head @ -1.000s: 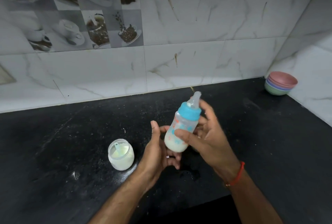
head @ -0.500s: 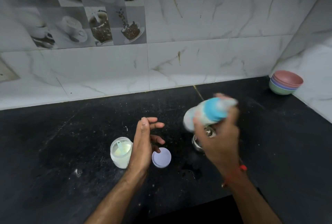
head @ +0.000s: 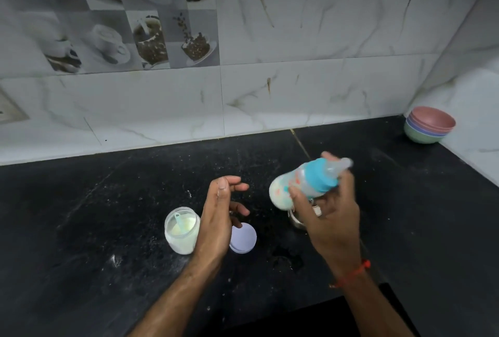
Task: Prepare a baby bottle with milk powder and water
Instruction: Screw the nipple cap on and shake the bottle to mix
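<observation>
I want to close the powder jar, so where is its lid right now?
In the head view the pale lid lies flat on the black counter, just right of the open powder jar, partly hidden behind the left hand.

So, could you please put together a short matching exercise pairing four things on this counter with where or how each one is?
Things:
1. baby bottle
2. powder jar
3. lid
4. stacked bowls

States:
A. lying flat on the counter, right of the left hand
B. tilted, gripped in the right hand
C. in the far right corner
D. open, with a scoop inside

Pairs: 1-B, 2-D, 3-A, 4-C
</observation>
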### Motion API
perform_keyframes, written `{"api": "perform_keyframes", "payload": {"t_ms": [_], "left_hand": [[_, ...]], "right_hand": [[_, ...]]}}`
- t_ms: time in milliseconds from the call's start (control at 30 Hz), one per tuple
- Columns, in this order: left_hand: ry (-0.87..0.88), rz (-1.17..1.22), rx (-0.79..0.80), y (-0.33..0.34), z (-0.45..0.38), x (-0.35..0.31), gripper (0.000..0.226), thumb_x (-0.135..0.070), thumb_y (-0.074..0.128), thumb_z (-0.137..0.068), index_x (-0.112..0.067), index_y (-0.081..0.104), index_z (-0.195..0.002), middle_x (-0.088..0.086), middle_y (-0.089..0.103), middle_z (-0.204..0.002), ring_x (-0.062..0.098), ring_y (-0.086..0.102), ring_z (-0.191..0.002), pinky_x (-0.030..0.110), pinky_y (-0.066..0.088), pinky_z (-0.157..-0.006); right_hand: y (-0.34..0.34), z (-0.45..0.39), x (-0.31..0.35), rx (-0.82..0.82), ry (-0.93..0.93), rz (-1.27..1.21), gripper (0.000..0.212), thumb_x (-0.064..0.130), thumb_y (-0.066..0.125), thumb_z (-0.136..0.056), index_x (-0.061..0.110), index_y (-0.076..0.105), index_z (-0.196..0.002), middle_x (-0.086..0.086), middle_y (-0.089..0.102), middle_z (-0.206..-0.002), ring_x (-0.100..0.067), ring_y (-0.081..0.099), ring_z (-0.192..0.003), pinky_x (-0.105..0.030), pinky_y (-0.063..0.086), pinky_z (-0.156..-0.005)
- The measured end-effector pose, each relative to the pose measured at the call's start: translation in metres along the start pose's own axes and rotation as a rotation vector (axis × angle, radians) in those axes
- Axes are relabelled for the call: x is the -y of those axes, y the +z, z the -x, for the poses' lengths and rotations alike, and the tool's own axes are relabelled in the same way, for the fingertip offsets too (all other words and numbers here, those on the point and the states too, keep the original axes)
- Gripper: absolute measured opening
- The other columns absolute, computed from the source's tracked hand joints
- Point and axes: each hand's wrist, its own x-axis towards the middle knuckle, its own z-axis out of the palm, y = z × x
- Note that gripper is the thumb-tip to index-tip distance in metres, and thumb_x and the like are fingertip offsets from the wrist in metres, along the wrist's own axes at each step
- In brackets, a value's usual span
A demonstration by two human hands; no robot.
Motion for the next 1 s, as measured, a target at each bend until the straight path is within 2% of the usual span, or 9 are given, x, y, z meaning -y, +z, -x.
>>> {"api": "perform_keyframes", "payload": {"t_ms": [133, 300, 367, 433, 600, 700, 833, 933, 1000], "left_hand": [[-0.015, 0.014, 0.007, 0.001, 0.001, 0.001, 0.044, -0.059, 0.036, -0.102, -0.028, 0.063, -0.114, -0.004, 0.074, -0.116, 0.016, 0.065, -0.073, 0.030, 0.051, -0.061], [-0.006, 0.018, -0.005, -0.001, 0.001, -0.001, 0.043, -0.053, 0.035, -0.098, -0.024, 0.062, -0.115, -0.003, 0.074, -0.115, 0.014, 0.065, -0.072, 0.026, 0.051, -0.060], [-0.015, 0.025, -0.010, -0.001, 0.001, 0.001, 0.046, -0.055, 0.035, -0.098, -0.024, 0.063, -0.116, -0.002, 0.074, -0.115, 0.014, 0.065, -0.072, 0.027, 0.051, -0.060], [0.000, 0.014, 0.004, 0.000, 0.003, 0.000, 0.045, -0.054, 0.035, -0.098, -0.024, 0.063, -0.116, -0.003, 0.074, -0.115, 0.014, 0.065, -0.072, 0.028, 0.051, -0.061], [0.011, -0.002, -0.004, -0.002, 0.002, -0.001, 0.042, -0.053, 0.035, -0.099, -0.026, 0.063, -0.114, -0.006, 0.074, -0.115, 0.015, 0.065, -0.073, 0.028, 0.051, -0.061], [0.012, 0.001, 0.001, -0.001, 0.003, 0.000, 0.040, -0.052, 0.036, -0.099, -0.026, 0.064, -0.113, -0.007, 0.074, -0.113, 0.014, 0.065, -0.073, 0.028, 0.050, -0.061], [0.019, -0.001, 0.004, -0.002, 0.004, -0.001, 0.039, -0.050, 0.036, -0.100, -0.026, 0.063, -0.114, -0.005, 0.074, -0.114, 0.014, 0.066, -0.073, 0.029, 0.051, -0.062], [0.005, 0.009, -0.002, -0.002, 0.006, -0.001, 0.041, -0.052, 0.037, -0.098, -0.025, 0.064, -0.115, -0.006, 0.074, -0.113, 0.013, 0.065, -0.072, 0.027, 0.051, -0.061], [0.015, 0.005, 0.003, -0.003, 0.007, -0.002, 0.040, -0.051, 0.037, -0.098, -0.025, 0.063, -0.114, -0.006, 0.074, -0.114, 0.014, 0.065, -0.072, 0.027, 0.051, -0.061]], "right_hand": [[-0.001, -0.009, -0.006, 0.149, 0.059, 0.091, 0.071, 0.025, 0.085, -0.083, 0.031, 0.048, -0.143, 0.010, 0.069, -0.126, -0.011, 0.070, -0.113, -0.042, 0.059, -0.098], [-0.011, -0.007, 0.005, -0.104, -0.018, -0.063, 0.066, 0.024, 0.082, -0.084, 0.033, 0.046, -0.139, 0.027, 0.059, -0.132, -0.008, 0.066, -0.119, -0.032, 0.059, -0.096], [-0.008, -0.004, -0.002, 0.035, 0.034, 0.029, 0.068, 0.026, 0.085, -0.082, 0.032, 0.049, -0.141, 0.017, 0.064, -0.133, -0.009, 0.068, -0.118, -0.040, 0.058, -0.100], [-0.008, -0.002, -0.011, 0.115, 0.168, -0.058, 0.071, 0.021, 0.086, -0.080, 0.029, 0.052, -0.142, 0.010, 0.071, -0.125, -0.013, 0.071, -0.113, -0.046, 0.060, -0.097], [-0.013, -0.005, 0.001, -0.094, 0.038, -0.107, 0.067, 0.022, 0.080, -0.082, 0.031, 0.048, -0.139, 0.021, 0.066, -0.123, -0.012, 0.071, -0.111, -0.034, 0.060, -0.093], [-0.010, -0.003, -0.010, 0.083, 0.155, -0.094, 0.064, 0.015, 0.084, -0.081, 0.034, 0.055, -0.135, 0.008, 0.071, -0.123, -0.011, 0.073, -0.108, -0.046, 0.061, -0.094], [-0.008, -0.001, 0.004, -0.117, 0.029, -0.182, 0.068, 0.028, 0.084, -0.083, 0.026, 0.048, -0.141, 0.016, 0.064, -0.129, -0.016, 0.069, -0.117, -0.034, 0.059, -0.094], [-0.003, 0.005, -0.004, 0.038, 0.058, -0.073, 0.065, 0.023, 0.086, -0.081, 0.026, 0.053, -0.136, 0.016, 0.069, -0.124, -0.013, 0.070, -0.114, -0.032, 0.060, -0.095], [-0.002, 0.006, -0.008, 0.084, 0.119, -0.078, 0.060, 0.014, 0.083, -0.079, 0.023, 0.058, -0.133, 0.007, 0.074, -0.118, -0.021, 0.073, -0.111, -0.034, 0.063, -0.087]]}}
